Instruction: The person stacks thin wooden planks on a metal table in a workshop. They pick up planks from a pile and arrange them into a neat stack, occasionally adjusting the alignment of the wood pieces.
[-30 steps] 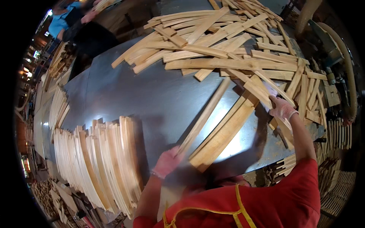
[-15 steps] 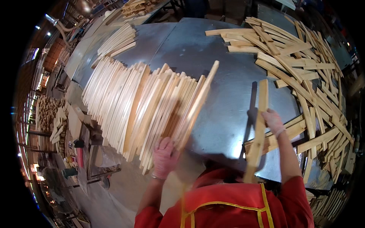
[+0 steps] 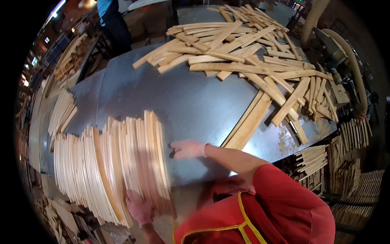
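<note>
A long row of pale wooden strips [image 3: 85, 166], stood on edge and packed side by side, lies at the left of the metal table. My left hand [image 3: 140, 206], in a light pinkish glove, lies on the near part of the row with its fingers stretched over the strips. Just right of the row's last strips [image 3: 160, 162], my right hand [image 3: 187, 149] is held over the metal surface. Its fingers point left, apart from each other, and no strip shows in it. A narrow shadow lies at its fingertips.
A tangled heap of wooden strips [image 3: 243, 53] covers the far right of the metal table [image 3: 138, 89]. Two boards [image 3: 248, 122] lie nearer to my right arm. A small fanned stack [image 3: 62, 110] sits far left. Beyond the table stands a person [image 3: 115, 24]. More stacked strips [image 3: 310, 160] stand at right.
My right hand has moved left from the heap's side to the row and no longer holds the wooden strip. My left hand stays at the row. The view has turned to the right.
</note>
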`<state>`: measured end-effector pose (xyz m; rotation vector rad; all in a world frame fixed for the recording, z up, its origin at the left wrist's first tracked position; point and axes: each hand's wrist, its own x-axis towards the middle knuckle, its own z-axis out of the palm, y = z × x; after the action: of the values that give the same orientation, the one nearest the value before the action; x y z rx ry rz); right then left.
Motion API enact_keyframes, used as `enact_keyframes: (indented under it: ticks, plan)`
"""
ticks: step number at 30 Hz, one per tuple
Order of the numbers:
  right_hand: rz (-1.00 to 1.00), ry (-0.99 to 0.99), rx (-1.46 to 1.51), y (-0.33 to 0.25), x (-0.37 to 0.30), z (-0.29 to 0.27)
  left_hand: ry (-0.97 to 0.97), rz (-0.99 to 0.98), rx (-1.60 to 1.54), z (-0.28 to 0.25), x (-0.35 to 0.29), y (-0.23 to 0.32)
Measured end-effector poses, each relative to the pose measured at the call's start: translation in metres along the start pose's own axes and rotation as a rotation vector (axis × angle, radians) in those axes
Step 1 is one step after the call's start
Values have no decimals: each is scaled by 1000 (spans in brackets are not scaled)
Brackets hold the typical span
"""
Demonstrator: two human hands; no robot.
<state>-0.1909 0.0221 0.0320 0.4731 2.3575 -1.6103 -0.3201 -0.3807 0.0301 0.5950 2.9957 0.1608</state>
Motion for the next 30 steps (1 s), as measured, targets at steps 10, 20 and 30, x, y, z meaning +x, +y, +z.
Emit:
enact_keyframes:
  ticks: [10, 20, 30]
  plan:
    - [546, 930, -920, 161, -145, -302, -63, 321, 326, -15, -12, 87]
    - [637, 395, -1065, 190, -141, -399, -471, 686, -143, 30, -61, 324]
    - [200, 147, 651, 135, -199, -148, -1301, -182, -1758, 39, -43, 419]
